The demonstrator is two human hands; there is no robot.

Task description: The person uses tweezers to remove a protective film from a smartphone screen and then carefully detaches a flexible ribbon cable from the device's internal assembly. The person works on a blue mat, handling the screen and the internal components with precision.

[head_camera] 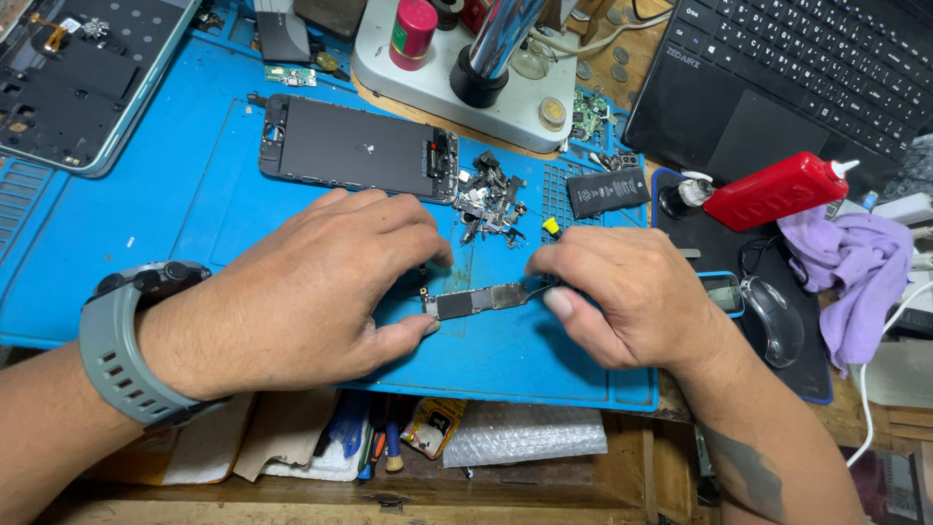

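A small phone logic board [474, 300] lies on the blue work mat [194, 204], between both hands. My left hand [301, 292] pinches its left end with thumb and fingers; a grey watch sits on that wrist. My right hand [622, 292] is closed around a thin metal tool whose tip touches the board's right end. Beyond the hands lies an opened phone body [355, 148], and next to it a pile of small metal parts [491, 194].
A phone battery [607, 191] rests at the mat's far right. A microscope base [457, 83] stands behind, a laptop [797, 73] at the far right. Red squeeze bottle [777, 190], purple cloth [855, 262], mouse [773, 319] and another opened device [78, 78] surround the mat.
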